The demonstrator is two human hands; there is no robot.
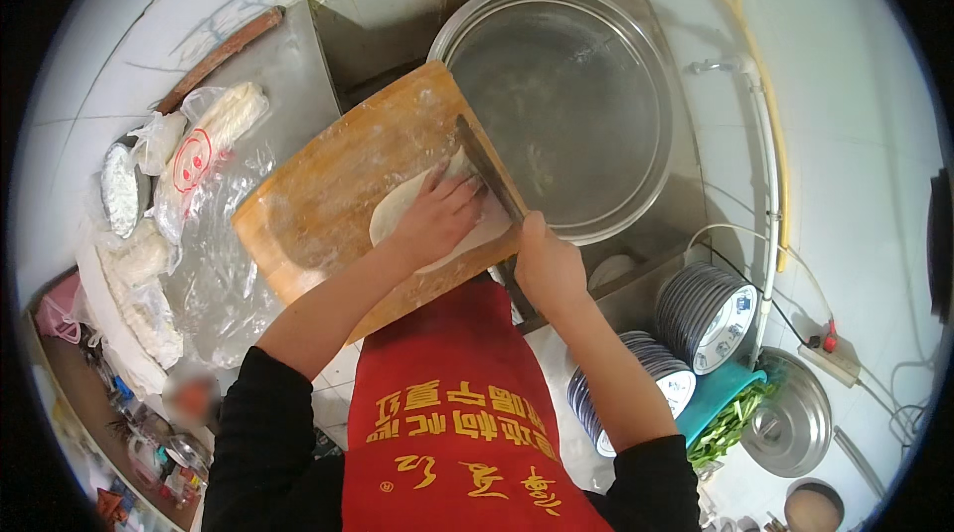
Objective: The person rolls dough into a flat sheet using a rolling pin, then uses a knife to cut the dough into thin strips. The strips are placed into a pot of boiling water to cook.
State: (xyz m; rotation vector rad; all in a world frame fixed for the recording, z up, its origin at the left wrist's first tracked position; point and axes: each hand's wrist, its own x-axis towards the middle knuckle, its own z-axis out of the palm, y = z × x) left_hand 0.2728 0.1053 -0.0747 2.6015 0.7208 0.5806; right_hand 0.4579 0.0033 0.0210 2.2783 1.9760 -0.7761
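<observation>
A wooden board [328, 174] dusted with flour extends over the rim of a large round metal pot [551, 107]. Flattened pale dough [399, 211] lies on the board's right part. My left hand [440, 215] rests on the dough, palm down with the fingers forward and a little spread. My right hand [550, 264] is closed on the handle end of a long knife [488, 167], whose blade lies along the dough's right edge, close to the board's edge by the pot. The fingertips of my left hand are near the blade.
Left, a metal counter [291, 77] holds plastic-wrapped dough [216, 137] and a wooden rolling pin [220, 59]. At the right are stacked plates [708, 323], a teal basket [719, 398] with green vegetables [730, 424], a metal lid [790, 413] and a power strip [831, 364]. A tap [715, 66] juts from the wall.
</observation>
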